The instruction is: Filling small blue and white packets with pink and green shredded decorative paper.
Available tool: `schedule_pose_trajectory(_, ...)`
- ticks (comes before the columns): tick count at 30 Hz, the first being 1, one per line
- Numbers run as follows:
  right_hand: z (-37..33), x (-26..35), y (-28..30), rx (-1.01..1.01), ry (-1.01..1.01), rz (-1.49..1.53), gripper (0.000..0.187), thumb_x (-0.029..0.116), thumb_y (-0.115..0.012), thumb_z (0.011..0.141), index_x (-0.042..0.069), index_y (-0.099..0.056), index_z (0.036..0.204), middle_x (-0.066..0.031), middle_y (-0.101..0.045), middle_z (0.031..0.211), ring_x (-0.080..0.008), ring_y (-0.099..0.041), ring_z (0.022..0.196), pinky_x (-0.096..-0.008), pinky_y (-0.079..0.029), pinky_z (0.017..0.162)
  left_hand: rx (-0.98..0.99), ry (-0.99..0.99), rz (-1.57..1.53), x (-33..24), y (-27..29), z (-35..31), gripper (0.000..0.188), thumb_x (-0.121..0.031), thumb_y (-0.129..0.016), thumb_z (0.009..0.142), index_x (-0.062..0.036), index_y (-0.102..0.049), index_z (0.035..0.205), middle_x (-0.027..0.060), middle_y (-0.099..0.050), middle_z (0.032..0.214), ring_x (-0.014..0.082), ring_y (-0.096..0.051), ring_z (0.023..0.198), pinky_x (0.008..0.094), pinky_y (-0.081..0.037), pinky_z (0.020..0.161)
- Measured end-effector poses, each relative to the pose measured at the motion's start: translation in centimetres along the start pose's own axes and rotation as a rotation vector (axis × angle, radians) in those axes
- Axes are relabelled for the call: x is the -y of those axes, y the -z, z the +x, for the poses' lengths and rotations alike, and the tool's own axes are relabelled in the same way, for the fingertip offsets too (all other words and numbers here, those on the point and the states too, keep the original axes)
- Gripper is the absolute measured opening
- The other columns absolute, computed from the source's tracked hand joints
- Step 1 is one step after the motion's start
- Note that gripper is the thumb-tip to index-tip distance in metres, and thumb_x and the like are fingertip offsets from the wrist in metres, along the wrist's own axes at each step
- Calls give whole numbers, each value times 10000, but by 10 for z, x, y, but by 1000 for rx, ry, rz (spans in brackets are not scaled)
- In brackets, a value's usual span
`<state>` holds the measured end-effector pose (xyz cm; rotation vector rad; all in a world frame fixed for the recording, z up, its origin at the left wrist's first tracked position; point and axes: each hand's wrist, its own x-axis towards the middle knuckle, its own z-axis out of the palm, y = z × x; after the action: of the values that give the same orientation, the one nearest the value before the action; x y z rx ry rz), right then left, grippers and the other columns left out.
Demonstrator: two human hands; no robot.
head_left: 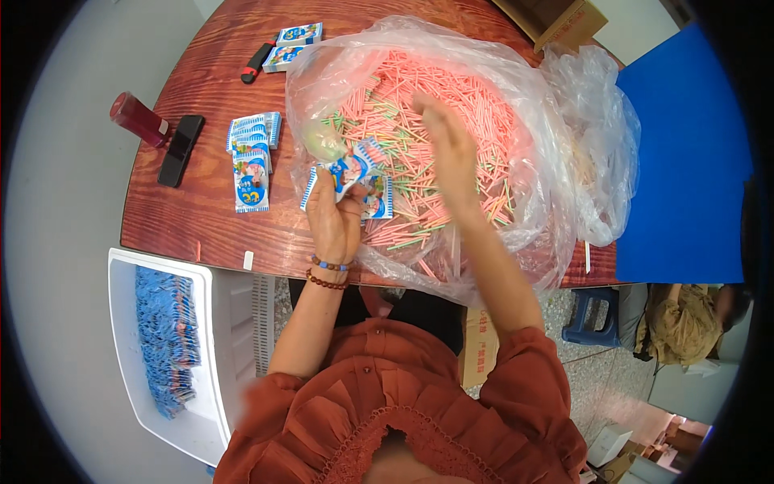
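Observation:
My left hand [333, 226] is closed on a small blue-and-white packet [351, 171], held up at the near left edge of a big clear plastic bag [542, 206]. More such packets [377, 202] lie right by and under that hand. The bag is spread wide and full of thin pink sticks [476, 105], with pale green sticks [393, 149] mixed in at the left and middle. Over the sticks hovers my right hand [448, 153], slightly blurred, its fingers stretched out and no object visible in them.
Left of the bag lie a row of packets [251, 173], a black phone [181, 151], a red bottle [139, 118], a red-black cutter [258, 63] and stacked packets [300, 34]. A white bin [211, 347] holds many blue packets. Another clear bag [601, 145] and a blue panel [685, 161] sit right.

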<state>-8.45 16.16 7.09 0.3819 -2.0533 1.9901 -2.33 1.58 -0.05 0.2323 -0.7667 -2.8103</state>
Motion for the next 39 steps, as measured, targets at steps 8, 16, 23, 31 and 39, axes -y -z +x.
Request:
schedule_pose_trajectory(8, 83, -86, 65, 448, 105, -1438, 143, 136, -620, 800, 10, -667, 851, -197, -647, 951, -351, -642, 865, -436, -518, 765, -3, 21, -13, -2, -2, -7, 294, -275, -490, 1016, -14, -616, 1063, 64, -669, 993, 145, -618, 829, 287, -521, 707)
schedule_pose_trajectory(16, 92, -85, 69, 517, -2, -1321, 184, 186, -654, 810, 3, -632, 825, -168, -641, 893, -334, -630, 837, -437, -495, 737, -3, 6, -8, -9, 7, -5, 301, -287, -507, 1007, -14, -620, 1064, 74, -675, 1006, 146, -635, 844, 284, -530, 720)
schedule_pose_trajectory(23, 84, -48, 87, 227, -3, -819, 112, 120, -619, 848, 8, -626, 855, -78, -645, 761, -162, -627, 737, -318, -467, 642, 3, 35, -70, -2, 9, -6, 263, -255, -499, 1012, -21, -615, 1042, 70, -672, 990, 148, -629, 813, 292, -526, 705)
schedule_pose_trajectory(31, -7, 32, -20, 144, -91, 291, 80, 58, -633, 889, -1, -644, 943, -19, -630, 804, -79, -575, 695, -203, -456, 651, 30, -19, -70, -10, 8, -6, 281, -264, -478, 1020, -22, -612, 1067, 71, -677, 1005, 144, -639, 833, 292, -530, 715)
schedule_pose_trajectory(39, -20, 15, -44, 311, 172, -83, 131, 117, -680, 842, 13, -669, 921, -96, -610, 1146, -229, -544, 1094, -343, -414, 947, 50, -73, -72, -24, 4, -9, 336, -299, -466, 1021, -4, -604, 1104, 98, -671, 1077, 166, -650, 932, 312, -541, 785)
